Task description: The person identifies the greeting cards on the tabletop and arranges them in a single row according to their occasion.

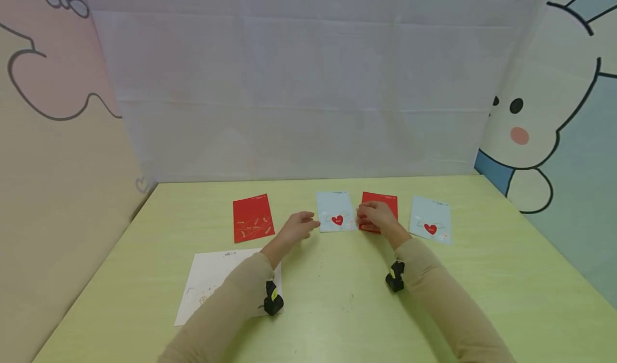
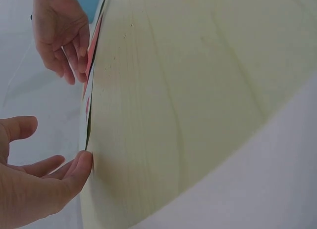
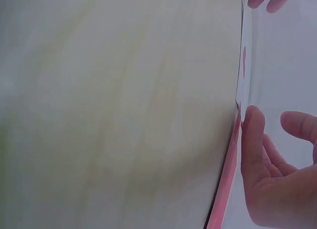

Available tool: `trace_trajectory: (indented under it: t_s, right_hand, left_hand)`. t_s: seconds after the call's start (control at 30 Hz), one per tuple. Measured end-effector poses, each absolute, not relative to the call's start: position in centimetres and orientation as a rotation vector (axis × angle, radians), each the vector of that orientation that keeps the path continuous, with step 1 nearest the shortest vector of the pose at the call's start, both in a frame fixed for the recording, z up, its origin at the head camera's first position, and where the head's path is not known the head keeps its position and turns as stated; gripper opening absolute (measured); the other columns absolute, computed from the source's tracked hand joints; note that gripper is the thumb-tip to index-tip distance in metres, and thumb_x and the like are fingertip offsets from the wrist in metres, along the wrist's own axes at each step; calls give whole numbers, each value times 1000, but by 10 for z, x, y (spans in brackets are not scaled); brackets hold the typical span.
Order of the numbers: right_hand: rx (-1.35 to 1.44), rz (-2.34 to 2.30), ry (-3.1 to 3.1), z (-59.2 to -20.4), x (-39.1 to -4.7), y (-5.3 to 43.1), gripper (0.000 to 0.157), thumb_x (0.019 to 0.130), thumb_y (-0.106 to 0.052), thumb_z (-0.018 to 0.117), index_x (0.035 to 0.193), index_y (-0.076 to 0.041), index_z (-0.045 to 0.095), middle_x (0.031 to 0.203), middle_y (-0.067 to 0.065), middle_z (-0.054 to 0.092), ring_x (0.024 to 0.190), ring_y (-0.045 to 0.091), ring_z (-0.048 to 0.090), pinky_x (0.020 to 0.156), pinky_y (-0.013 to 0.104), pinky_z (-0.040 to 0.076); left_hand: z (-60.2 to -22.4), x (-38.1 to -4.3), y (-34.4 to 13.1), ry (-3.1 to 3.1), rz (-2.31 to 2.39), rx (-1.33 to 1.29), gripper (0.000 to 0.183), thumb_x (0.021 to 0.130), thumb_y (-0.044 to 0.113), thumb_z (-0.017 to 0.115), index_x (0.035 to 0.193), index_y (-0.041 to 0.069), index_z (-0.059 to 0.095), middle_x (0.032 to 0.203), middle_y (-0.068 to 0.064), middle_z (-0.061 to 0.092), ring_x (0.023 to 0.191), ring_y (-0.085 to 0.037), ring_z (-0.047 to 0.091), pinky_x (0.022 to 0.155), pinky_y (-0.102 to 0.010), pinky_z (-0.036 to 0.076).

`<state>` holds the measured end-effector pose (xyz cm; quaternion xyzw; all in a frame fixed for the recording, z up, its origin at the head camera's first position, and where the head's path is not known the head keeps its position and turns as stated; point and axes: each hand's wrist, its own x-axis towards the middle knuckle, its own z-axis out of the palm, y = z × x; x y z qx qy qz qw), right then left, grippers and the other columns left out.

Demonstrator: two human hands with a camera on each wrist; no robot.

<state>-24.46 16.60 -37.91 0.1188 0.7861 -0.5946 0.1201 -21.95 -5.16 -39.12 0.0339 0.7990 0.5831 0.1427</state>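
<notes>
A white card with a red heart [image 1: 337, 205] lies flat between the two hands. My left hand [image 1: 295, 231] is at its left edge, fingers extended toward it, thumb apart from the fingers in the left wrist view. Over the right-hand red card [image 1: 388, 202] hovers my right hand [image 1: 378, 217], covering part of it, its fingertips by the right edge of the heart card. In the right wrist view the right thumb stands apart from the fingers [image 3: 253, 135], which touch near where the red and white cards meet. Neither hand grips anything.
Farther right lies another white heart card [image 1: 430, 216], slightly turned. A second red card [image 1: 253, 216] is at the left. Below it, a larger white sheet [image 1: 217, 272] lies partly under the left forearm. A white sheet-like backdrop [image 1: 308, 84] stands behind the table [image 1: 337, 320].
</notes>
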Motion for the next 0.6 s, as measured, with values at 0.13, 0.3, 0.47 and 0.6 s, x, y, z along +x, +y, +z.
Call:
trace_trajectory:
  t_s: [0.13,0.3,0.47,0.6]
  right_hand:
    - [351,-1722,2309,-381,-246,167,39,89,-17,52,122,3,45,104,16,55,78,18,60,65,24,50]
    - [345,-1707,2324,-381,-246,168,40,88,-18,53,121,3,45,103,15,55,81,20,60,65,25,50]
    - [349,-1705,2334,-380,-245,166,40,87,-17,53,120,4,46,104,15,55,84,22,58,66,25,50]
    - [345,-1705,2334,-381,-245,166,39,87,-16,53,120,5,46,106,17,55,85,23,58,66,26,50]
  left_hand:
    - [-391,-221,-49,2277,1725,78,45,88,14,53,126,-8,39,118,-21,49,103,-31,51,83,-36,44]
    - [-388,-221,-46,2245,1737,25,47,89,17,53,127,-6,39,121,-19,47,106,-30,49,84,-35,43]
    - [-384,-220,-45,2222,1730,-6,47,89,18,53,128,-4,39,123,-17,46,108,-28,48,86,-35,42]
    - [-385,-221,-43,2199,1754,-11,47,89,17,53,128,-5,38,125,-18,44,109,-28,48,85,-35,42]
